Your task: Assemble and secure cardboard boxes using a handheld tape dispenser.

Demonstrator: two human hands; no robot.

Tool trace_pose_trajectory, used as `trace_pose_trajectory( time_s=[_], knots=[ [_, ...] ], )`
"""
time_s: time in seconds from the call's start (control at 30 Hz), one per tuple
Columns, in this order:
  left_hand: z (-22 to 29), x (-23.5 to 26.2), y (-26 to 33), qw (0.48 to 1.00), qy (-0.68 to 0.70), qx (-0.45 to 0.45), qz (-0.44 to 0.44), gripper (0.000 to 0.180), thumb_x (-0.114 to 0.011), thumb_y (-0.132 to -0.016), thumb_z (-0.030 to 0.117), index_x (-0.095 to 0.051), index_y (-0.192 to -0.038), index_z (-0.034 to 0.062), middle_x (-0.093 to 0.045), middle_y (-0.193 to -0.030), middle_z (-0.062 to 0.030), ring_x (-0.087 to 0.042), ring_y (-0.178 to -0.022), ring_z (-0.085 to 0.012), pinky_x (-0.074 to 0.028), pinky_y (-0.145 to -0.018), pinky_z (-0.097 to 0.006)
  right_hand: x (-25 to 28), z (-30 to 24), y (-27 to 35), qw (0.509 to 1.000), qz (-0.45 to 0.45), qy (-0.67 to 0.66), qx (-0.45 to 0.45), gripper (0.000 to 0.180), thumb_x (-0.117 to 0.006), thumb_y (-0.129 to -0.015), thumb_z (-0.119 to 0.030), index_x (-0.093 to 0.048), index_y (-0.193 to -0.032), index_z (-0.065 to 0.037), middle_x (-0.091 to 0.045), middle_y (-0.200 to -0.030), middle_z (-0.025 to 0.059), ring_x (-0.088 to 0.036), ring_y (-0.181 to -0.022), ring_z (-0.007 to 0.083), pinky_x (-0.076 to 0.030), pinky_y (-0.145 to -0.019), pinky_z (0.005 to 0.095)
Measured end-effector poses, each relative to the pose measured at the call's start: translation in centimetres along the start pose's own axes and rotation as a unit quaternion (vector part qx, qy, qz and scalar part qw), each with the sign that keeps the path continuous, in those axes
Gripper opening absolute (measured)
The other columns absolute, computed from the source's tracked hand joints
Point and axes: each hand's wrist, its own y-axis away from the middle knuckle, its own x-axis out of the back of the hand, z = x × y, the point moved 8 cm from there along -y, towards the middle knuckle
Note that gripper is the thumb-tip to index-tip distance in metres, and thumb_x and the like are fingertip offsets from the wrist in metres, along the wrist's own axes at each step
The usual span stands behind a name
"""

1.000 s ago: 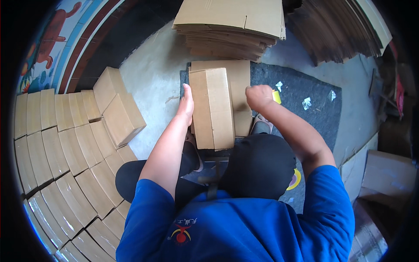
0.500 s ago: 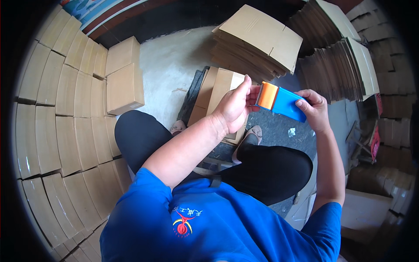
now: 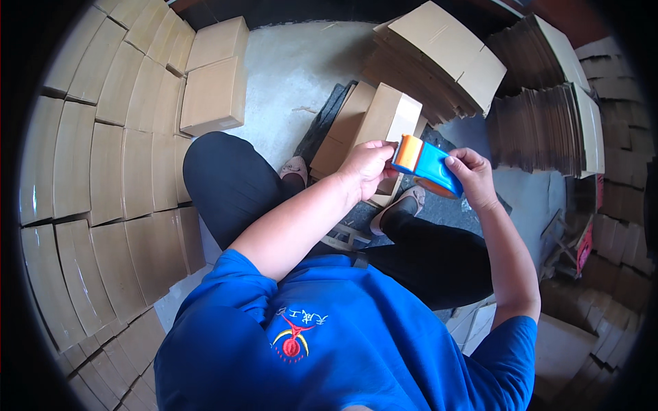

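Observation:
My right hand (image 3: 473,177) grips the blue end of a tape dispenser (image 3: 437,166), thumb on top. The dispenser has an orange front part and a toothed metal edge, and a tape roll shows at its lower side. At that toothed edge the fingers of my left hand (image 3: 367,168) are pinched together. What lies between them, if anything, is too small to make out. Just beyond and below my hands, a cardboard carton (image 3: 375,122) lies between my feet, partly hidden by my left hand.
Stacked cartons (image 3: 106,161) form a wall on the left, with two more cartons (image 3: 211,92) at its far end. Flattened cardboard sheets (image 3: 442,51) are piled ahead, and upright bundles of cardboard (image 3: 538,130) stand at the right. A dark mat (image 3: 322,130) lies under the carton.
My left fingers, spread loosely beside the dispenser before, have closed at its toothed edge. The dispenser has tilted, so its tape roll shows. The whole view has shifted.

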Motion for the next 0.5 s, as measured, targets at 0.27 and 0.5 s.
trace_pose_trajectory(
  time_s=[0.27,0.5],
  knots=[
    [2.8,10.4,-0.5,0.968,-0.162,-0.023,0.188,0.017,-0.06,-0.098,0.019,-0.063,-0.103,0.0036,-0.06,-0.081,-0.0006,-0.054,-0.066,-0.008,-0.046,-0.057,-0.023,-1.0,2.8,0.7,0.986,-0.012,0.164,-0.041,0.03,-0.075,-0.086,-0.03,-0.07,-0.093,-0.001,-0.069,-0.08,0.0058,-0.063,-0.074,0.0103,-0.053,-0.07,0.0266],
    [0.9,15.1,-1.8,0.943,-0.185,-0.019,0.277,0.022,-0.073,-0.089,0.023,-0.065,-0.097,0.0045,-0.06,-0.076,0.0007,-0.05,-0.06,-0.0076,-0.042,-0.051,-0.023,-2.2,6.3,1.3,0.984,-0.019,0.172,-0.05,0.033,-0.076,-0.085,-0.03,-0.07,-0.099,-0.001,-0.07,-0.084,0.0095,-0.066,-0.077,0.0141,-0.054,-0.074,0.0293]
  ],
)
